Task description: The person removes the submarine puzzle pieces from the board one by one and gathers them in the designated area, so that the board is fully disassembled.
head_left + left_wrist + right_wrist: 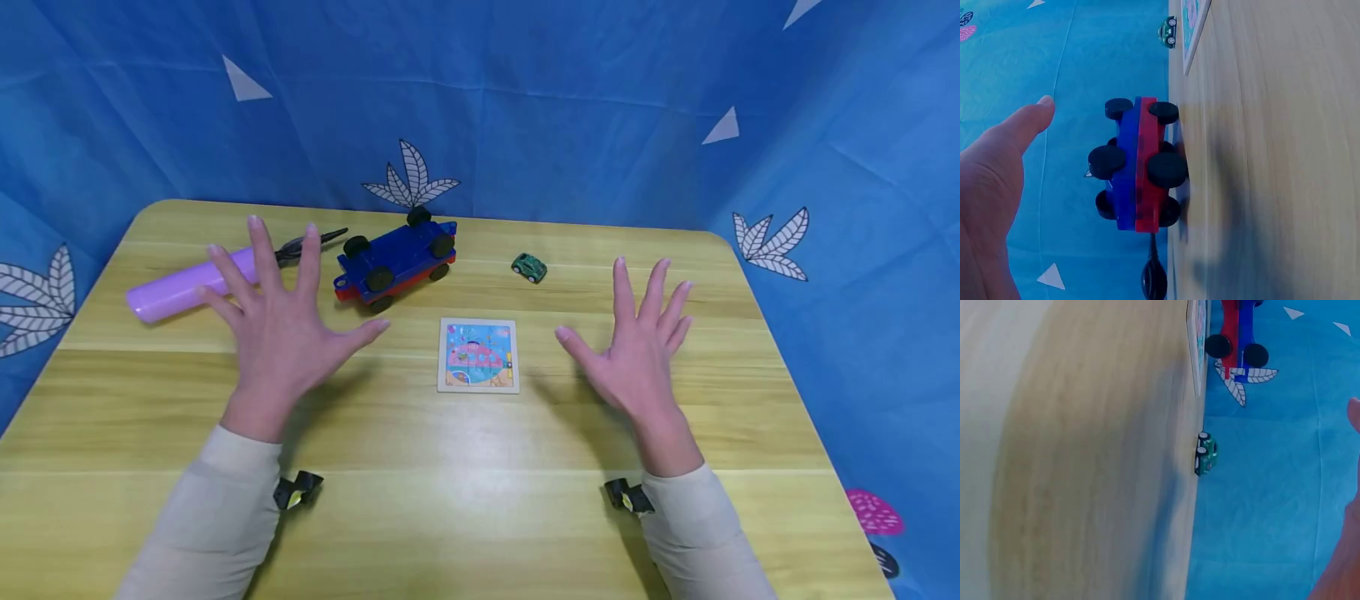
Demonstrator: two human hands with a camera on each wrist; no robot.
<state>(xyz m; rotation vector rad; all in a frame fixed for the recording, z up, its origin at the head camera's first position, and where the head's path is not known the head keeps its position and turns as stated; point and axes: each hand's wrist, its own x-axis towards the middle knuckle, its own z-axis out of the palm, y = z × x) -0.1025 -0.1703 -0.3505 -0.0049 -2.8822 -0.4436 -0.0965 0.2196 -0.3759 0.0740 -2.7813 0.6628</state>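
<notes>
Both hands hover above the yellow wooden table (450, 517) with fingers spread, holding nothing. My left hand (281, 321) is in front of a purple tube (176, 287) and just left of a blue and red toy vehicle (396, 260) that lies upside down, wheels up. My right hand (641, 346) is to the right of a small square picture puzzle (478, 355). A tiny green toy car (528, 267) stands behind the puzzle. The left wrist view shows the toy vehicle (1138, 165) close by and my thumb (1019, 128); the right wrist view shows the green car (1205, 454).
A dark pen-like object (303, 242) lies at the tube's far end. Blue cloth with leaf prints (525, 100) walls the table on three sides. Small black clips (296, 490) sit at both wrists.
</notes>
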